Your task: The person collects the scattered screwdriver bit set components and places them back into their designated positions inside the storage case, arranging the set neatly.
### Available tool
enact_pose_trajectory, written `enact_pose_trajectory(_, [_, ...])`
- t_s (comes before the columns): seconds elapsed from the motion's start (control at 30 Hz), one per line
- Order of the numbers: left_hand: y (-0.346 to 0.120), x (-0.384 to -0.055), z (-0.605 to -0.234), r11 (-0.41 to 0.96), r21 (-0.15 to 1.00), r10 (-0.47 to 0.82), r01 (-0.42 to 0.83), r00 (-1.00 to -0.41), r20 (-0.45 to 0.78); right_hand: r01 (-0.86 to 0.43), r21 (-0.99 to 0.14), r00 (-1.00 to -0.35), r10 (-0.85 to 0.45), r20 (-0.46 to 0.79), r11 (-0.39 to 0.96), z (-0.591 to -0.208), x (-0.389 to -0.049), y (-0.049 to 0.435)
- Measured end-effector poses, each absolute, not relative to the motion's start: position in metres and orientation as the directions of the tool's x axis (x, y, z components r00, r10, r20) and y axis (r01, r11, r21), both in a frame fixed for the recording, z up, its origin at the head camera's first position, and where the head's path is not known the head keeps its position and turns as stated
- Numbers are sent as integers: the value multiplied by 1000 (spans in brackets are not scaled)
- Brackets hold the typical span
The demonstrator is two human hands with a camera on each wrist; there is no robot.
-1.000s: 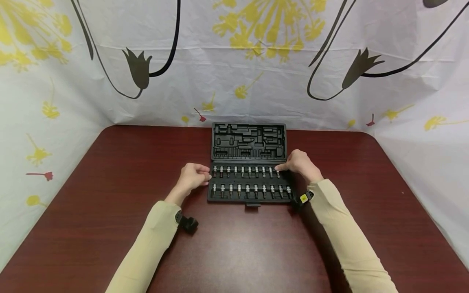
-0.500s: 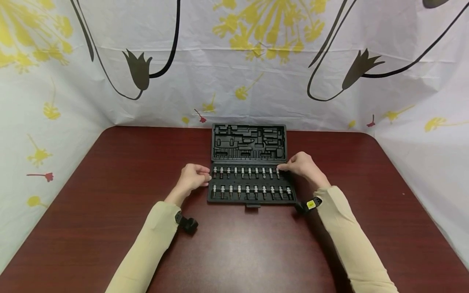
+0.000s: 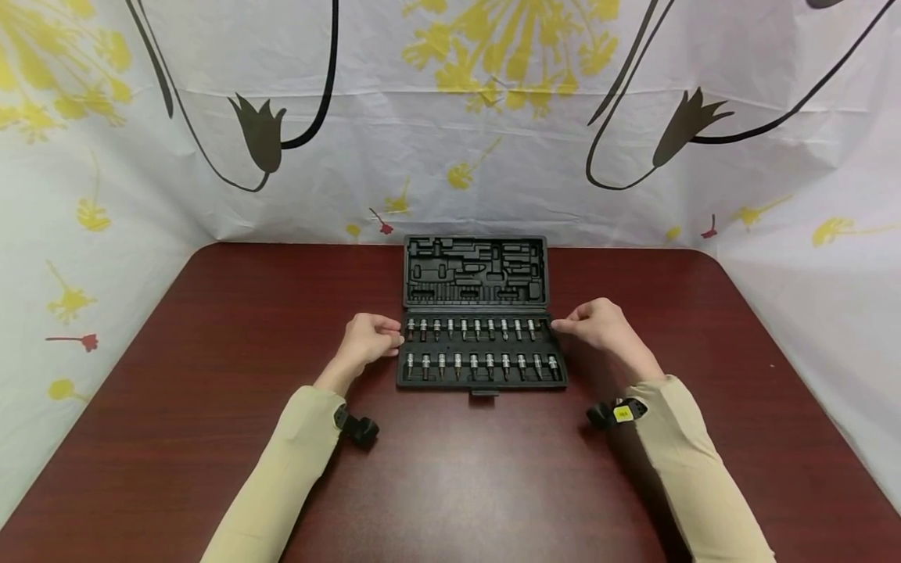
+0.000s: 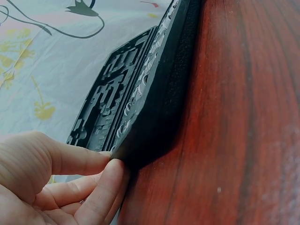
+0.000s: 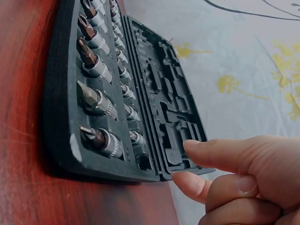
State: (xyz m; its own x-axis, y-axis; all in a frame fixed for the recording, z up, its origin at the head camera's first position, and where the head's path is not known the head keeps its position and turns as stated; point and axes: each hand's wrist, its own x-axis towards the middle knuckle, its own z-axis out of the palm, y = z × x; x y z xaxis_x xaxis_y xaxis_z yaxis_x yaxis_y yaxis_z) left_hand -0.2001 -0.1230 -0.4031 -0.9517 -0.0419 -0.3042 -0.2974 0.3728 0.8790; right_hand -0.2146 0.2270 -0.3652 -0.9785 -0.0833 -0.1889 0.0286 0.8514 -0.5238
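Note:
A black socket-bit case [image 3: 450,346] lies unfolded on the table, its moulded lid [image 3: 475,271] towards the back. Two rows of silver bit sockets [image 3: 489,362] sit in the case. My left hand [image 3: 362,342] pinches the case's left edge between thumb and fingers; the left wrist view shows this grip on the black side wall [image 4: 161,112]. Beside the right edge is my right hand [image 3: 604,327]. In the right wrist view its thumb and index finger stand apart with nothing between them, other fingers curled. A dark hollow [image 5: 144,161] shows past the back row's last socket.
The dark red wooden table [image 3: 450,485] extends around the case. Behind it hangs a white cloth [image 3: 535,141] printed with flowers. A latch tab [image 3: 483,392] juts from the case's front edge. Each wrist carries a small black camera [image 3: 359,430].
My right hand has drawn back to the right, from the back row's last socket to beside the case's right edge. My left hand has kept its grip on the left edge.

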Motion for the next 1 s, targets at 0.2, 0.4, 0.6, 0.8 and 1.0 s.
enact_pose_trajectory(0.2, [-124,-201,-405,365,885,-35,-288,-955,-296,-14,-507,-981,-110,-159,862,-360,-208,231])
enact_pose_trajectory(0.4, [-124,-201,-406,370,885,-37,-284,-956,-291,-32,-518,-980,-128,-152,855,-359,-202,235])
enact_pose_trajectory(0.6, [-123,-201,-407,373,882,-38,-287,-955,-295,-34,-518,-981,-128,-147,855,-360,-195,242])
enact_pose_trajectory(0.8, [-123,-201,-407,379,881,-39,-282,-956,-290,-41,-507,-981,-131,-144,861,-359,-189,248])
enact_pose_trajectory(1.0, [-123,-200,-405,378,882,-38,-282,-956,-289,-57,-488,-981,-139,-133,871,-358,-182,253])
